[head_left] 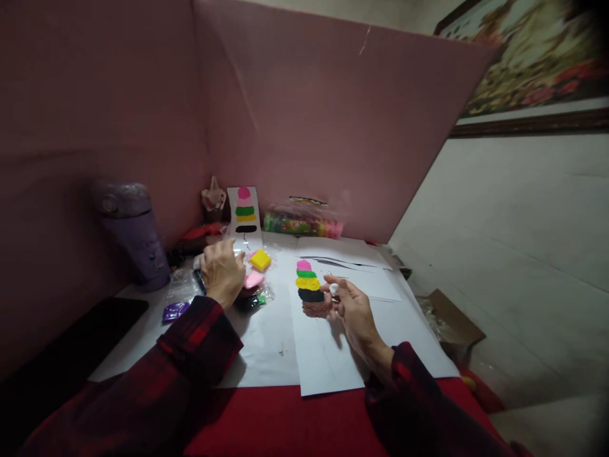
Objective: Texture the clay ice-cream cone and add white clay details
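Note:
My right hand (354, 308) pinches a small white lump (333, 289) between thumb and fingers. It is just right of a stack of coloured layers, pink, green, yellow, black and brown (316, 308), on a white sheet (328, 368). My left hand (222, 271) is over small plastic packets at the left, its fingers bent and apart; I see nothing in its grip. Beside it lie a yellow packet (260, 259), a pink piece (254, 280) and a dark packet (247, 303). A purple packet (175, 311) lies farther left.
A purple bottle (137, 238) stands at the left, behind a black flat object (76, 349). At the back, a card with similar coloured layers (246, 211) leans near a long pack of colourful items (302, 225). A cardboard box (454, 317) is at the right.

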Action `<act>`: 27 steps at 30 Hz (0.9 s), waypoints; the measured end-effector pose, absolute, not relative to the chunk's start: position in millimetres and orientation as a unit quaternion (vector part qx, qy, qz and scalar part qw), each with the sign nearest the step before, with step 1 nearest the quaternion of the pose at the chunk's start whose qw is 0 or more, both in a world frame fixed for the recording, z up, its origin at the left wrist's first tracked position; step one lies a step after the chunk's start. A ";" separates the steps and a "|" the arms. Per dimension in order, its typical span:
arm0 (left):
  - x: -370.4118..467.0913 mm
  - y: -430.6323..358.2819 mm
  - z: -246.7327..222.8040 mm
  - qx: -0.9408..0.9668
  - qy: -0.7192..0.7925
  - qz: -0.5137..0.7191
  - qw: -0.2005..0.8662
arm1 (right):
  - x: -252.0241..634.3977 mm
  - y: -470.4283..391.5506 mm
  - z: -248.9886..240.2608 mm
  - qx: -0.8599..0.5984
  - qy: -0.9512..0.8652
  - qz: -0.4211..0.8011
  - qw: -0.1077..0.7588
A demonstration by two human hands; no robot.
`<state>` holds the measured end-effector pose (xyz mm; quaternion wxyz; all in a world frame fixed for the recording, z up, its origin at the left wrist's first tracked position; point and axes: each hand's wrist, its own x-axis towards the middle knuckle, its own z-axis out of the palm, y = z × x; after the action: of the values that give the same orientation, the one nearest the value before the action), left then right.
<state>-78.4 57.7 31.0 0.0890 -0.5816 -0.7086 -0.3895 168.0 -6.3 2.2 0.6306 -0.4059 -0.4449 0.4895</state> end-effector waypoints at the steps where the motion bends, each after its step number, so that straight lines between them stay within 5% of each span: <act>1: -78.5 58.2 30.6 -0.582 -0.698 -0.405 0.103 | 168.6 -4.2 1.7 -0.407 -0.454 0.492 0.622; 8: -51.7 39.5 29.7 -0.648 -0.542 -0.531 0.066 | 174.6 6.8 -2.4 -0.407 -0.501 0.462 0.608; 15: 7.0 -9.1 12.0 -0.703 -0.373 -0.450 -0.405 | 171.7 -7.2 -2.7 -0.389 -0.665 0.308 0.558; 22: 4.2 -1.9 7.0 -0.627 -0.369 -0.374 -0.575 | 172.4 -13.4 -5.5 -0.370 -0.767 0.209 0.480; 27: -1.1 4.6 6.9 -0.600 -0.354 -0.393 -0.600 | 172.5 -13.6 -6.9 -0.345 -0.786 0.238 0.454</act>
<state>-1.1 4.6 6.9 -0.5998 -0.6003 -0.3543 -0.3929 172.5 -13.6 -6.9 0.4545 -0.3454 -0.7857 0.2385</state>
